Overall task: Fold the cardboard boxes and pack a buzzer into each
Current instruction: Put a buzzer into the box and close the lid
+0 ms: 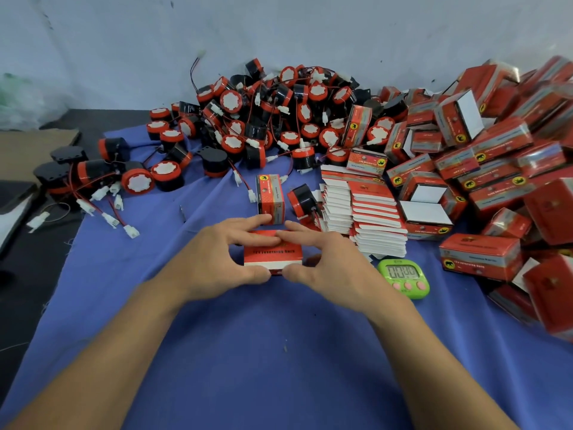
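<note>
Buzzers [93,172] lay loose at 9 to 10 o'clock from the hands, with wires and white plugs trailing over the blue cloth [279,352]. The main buzzer heap [263,119] sat at 12 o'clock. My read: dozens not yet packed.

The left hand [217,259] pinched the cardboard box [273,254] at centre view, thumb on the near edge and fingers curled over the top. The box lay low on the cloth, looking only part-squared. No buzzer showed inside, and I couldn't tell the state of the end flaps.

An upright box [269,198] stood just past the fingertips at 12 o'clock, apparently formed. A single buzzer [302,200] sat just beside it at 1 o'clock, probably the next load.

The right hand [328,259] mirrored the left, thumb on the near edge and fingers curled over the top of the same box.

A flat blank stack [372,218] at 2 o'clock was tall, so plenty was left to fold. A green timer [404,277] sat at 3 o'clock, near the right hand.

The finished box pile [496,166] filled 2 to 4 o'clock. Most looked closed, but a few open boxes [424,209] near the stack showed white flaps.

Judgement: mid-batch. A big share was done, a big share remained, and the current unit was at the fold step with nothing loaded.
</note>
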Available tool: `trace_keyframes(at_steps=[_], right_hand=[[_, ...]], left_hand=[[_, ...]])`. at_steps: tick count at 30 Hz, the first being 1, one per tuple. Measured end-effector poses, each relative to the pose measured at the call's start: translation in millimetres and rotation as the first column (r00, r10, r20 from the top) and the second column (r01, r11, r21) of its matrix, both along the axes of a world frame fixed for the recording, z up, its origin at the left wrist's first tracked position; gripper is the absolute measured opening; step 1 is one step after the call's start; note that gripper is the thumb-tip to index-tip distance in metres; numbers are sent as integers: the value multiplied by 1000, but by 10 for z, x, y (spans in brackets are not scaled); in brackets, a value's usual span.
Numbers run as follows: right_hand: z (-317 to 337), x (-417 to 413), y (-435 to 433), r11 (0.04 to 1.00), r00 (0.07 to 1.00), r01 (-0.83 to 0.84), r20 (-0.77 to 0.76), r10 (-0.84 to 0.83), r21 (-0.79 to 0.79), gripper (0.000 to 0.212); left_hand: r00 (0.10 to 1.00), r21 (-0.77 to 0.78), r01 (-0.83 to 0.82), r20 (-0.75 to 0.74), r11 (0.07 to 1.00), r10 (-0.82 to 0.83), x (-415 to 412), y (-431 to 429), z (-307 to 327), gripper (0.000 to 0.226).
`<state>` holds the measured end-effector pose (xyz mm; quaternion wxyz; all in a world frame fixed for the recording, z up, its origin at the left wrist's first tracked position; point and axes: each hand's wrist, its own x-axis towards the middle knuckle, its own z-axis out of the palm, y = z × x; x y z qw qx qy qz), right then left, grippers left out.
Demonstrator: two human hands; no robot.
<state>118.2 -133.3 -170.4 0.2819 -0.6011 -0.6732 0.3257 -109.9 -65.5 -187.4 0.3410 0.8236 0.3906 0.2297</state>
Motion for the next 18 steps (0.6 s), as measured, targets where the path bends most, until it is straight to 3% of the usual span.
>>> trace_keyframes(at_steps=[5,13,18], right_hand=[[8,-5,47,999,999,38,-24,-38,14,49],[-1,-15,36,999,998,2,-60,0,36,37],[-35,-58,16,998,997,28,-75,-23,60,37]], left_hand=[[999,87,-22,-25,996,24,8,5,10,51],[998,26,1,62,1000,-2,10,22,16,34],[998,151,-23,56,988,15,29,-42,-9,27]])
